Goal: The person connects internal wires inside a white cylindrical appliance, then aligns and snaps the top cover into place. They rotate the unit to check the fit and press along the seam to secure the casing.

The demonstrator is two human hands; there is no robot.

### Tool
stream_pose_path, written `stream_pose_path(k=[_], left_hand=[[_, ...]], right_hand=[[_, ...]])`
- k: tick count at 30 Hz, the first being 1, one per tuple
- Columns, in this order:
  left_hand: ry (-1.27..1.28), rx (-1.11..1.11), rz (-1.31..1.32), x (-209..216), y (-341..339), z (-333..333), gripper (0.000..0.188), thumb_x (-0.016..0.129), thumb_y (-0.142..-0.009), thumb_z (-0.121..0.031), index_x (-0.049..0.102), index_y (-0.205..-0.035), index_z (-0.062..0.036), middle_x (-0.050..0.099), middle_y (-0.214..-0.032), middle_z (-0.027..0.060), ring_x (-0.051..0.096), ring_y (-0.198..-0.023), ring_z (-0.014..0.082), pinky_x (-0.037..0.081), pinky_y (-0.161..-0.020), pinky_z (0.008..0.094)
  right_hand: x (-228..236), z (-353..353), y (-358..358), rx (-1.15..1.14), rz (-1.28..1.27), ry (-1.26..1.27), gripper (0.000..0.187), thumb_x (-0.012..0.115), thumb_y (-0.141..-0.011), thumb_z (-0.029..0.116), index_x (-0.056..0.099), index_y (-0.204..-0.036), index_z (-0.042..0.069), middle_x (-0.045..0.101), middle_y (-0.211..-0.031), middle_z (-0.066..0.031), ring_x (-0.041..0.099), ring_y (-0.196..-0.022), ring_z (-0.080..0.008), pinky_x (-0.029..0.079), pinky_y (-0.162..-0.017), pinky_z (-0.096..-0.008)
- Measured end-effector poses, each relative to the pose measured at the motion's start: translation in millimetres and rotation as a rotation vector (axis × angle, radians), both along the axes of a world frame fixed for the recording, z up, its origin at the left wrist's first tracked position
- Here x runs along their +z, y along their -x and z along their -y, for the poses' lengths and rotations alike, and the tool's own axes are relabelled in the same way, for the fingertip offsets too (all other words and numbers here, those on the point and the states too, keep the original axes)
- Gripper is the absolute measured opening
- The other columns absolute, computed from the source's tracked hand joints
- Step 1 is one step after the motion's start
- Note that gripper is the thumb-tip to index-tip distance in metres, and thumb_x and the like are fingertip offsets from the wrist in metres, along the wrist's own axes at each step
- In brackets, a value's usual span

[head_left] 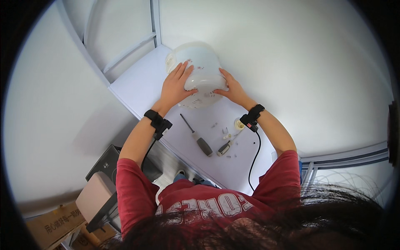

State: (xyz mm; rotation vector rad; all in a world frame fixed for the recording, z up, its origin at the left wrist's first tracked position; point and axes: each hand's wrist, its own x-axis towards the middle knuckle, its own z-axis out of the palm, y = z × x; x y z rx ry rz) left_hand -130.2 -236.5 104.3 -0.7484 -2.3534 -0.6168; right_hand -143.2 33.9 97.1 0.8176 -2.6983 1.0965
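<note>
On the white table stands a white rounded appliance housing with a small floral print and vent slots low on its near side. My left hand lies against its left side, fingers spread upward and thumb across the front. My right hand grips the opposite side, its thumb also toward the front. Nearer to me lie a long screwdriver with a grey handle and a shorter screwdriver. A round cream-coloured part and several small screws are scattered beside them. The housing's far side is hidden.
White walls rise behind and to the right of the table. Metal frame rails stand at the back left. A pale pink seat and a cardboard box are at lower left. Cables hang from both wristbands.
</note>
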Motion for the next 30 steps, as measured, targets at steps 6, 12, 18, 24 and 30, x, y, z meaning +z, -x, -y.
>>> stream_pose_path(k=[6, 12, 18, 24, 30], left_hand=[[0.213, -0.054, 0.018, 20, 0, -22, 0.078, 0.08, -0.066, -0.035, 0.049, -0.135, -0.014, 0.04, -0.147, 0.0087, 0.04, -0.133, 0.0301, 0.039, -0.106, 0.0396], [0.323, -0.06, 0.012, 24, -1, -47, 0.078, 0.078, -0.068, -0.038, 0.048, -0.135, -0.0131, 0.039, -0.147, 0.0098, 0.038, -0.135, 0.0291, 0.035, -0.109, 0.0397], [0.306, -0.052, 0.005, 26, -6, -48, 0.083, 0.079, -0.068, -0.038, 0.044, -0.138, -0.0126, 0.036, -0.148, 0.0123, 0.037, -0.135, 0.0312, 0.034, -0.109, 0.0409], [0.032, 0.117, 0.17, -4, -34, -14, 0.104, 0.085, -0.06, -0.034, 0.031, -0.144, -0.0048, 0.031, -0.148, 0.0234, 0.033, -0.135, 0.0386, 0.029, -0.112, 0.0432], [-0.211, 0.021, 0.191, -29, -36, 2, 0.105, 0.086, -0.061, -0.027, 0.028, -0.143, 0.0033, 0.032, -0.145, 0.0263, 0.035, -0.133, 0.0403, 0.03, -0.111, 0.0432]], right_hand=[[-24, -10, -9, -0.031, 0.296, 0.177, 0.083, 0.075, -0.081, 0.019, 0.022, -0.144, 0.005, 0.042, -0.139, -0.0218, 0.054, -0.118, -0.0354, 0.05, -0.091, -0.0422], [-48, -22, -13, -0.022, 0.314, 0.303, 0.082, 0.074, -0.081, 0.011, 0.019, -0.141, 0.004, 0.041, -0.139, -0.0221, 0.053, -0.119, -0.0342, 0.054, -0.09, -0.0403], [-57, -22, -12, -0.015, 0.308, 0.305, 0.081, 0.073, -0.082, 0.011, 0.018, -0.141, 0.003, 0.04, -0.14, -0.0226, 0.052, -0.12, -0.0354, 0.054, -0.09, -0.0414], [-56, -22, -13, -0.049, 0.327, 0.28, 0.077, 0.069, -0.085, 0.007, 0.016, -0.141, 0.004, 0.043, -0.138, -0.023, 0.054, -0.118, -0.0346, 0.054, -0.091, -0.0406], [-51, -22, -11, -0.032, 0.317, 0.254, 0.075, 0.068, -0.086, 0.008, 0.016, -0.14, 0.004, 0.042, -0.14, -0.0233, 0.055, -0.118, -0.035, 0.054, -0.091, -0.0404]])
